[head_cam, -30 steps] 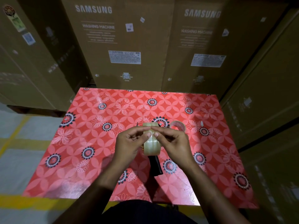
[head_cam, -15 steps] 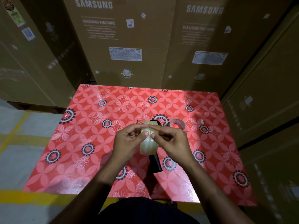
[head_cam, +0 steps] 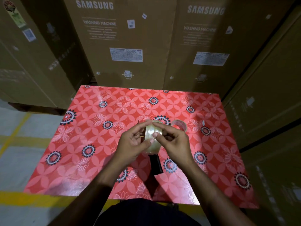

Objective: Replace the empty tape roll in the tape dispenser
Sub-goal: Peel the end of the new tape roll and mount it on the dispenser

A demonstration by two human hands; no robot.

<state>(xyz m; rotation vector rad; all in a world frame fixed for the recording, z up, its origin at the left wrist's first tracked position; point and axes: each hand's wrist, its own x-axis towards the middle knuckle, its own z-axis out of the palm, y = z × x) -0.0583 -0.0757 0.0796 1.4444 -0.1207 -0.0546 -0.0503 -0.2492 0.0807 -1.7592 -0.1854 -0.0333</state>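
Observation:
A full roll of clear tape (head_cam: 152, 136) stands on edge in the middle of the red flowered table (head_cam: 91, 144), on or in the tape dispenser, whose black handle (head_cam: 155, 165) sticks out toward me. My left hand (head_cam: 132, 144) holds the roll's left side, thumb on its rim. My right hand (head_cam: 174, 144) pinches at the roll's surface with thumb and forefinger from the right. The empty, thin tape roll (head_cam: 179, 125) lies flat on the table just behind my right hand. Most of the dispenser's body is hidden by the roll and my hands.
Tall cardboard washing-machine boxes (head_cam: 127, 39) close off the table at the back and on the right (head_cam: 268, 103). A small pale scrap (head_cam: 203, 123) lies on the table right of the empty roll. Grey floor with yellow lines (head_cam: 14, 141) lies to the left.
Both hands stay on the tape roll. The fingertips have shifted slightly along its rim, and the camera view has drifted a little.

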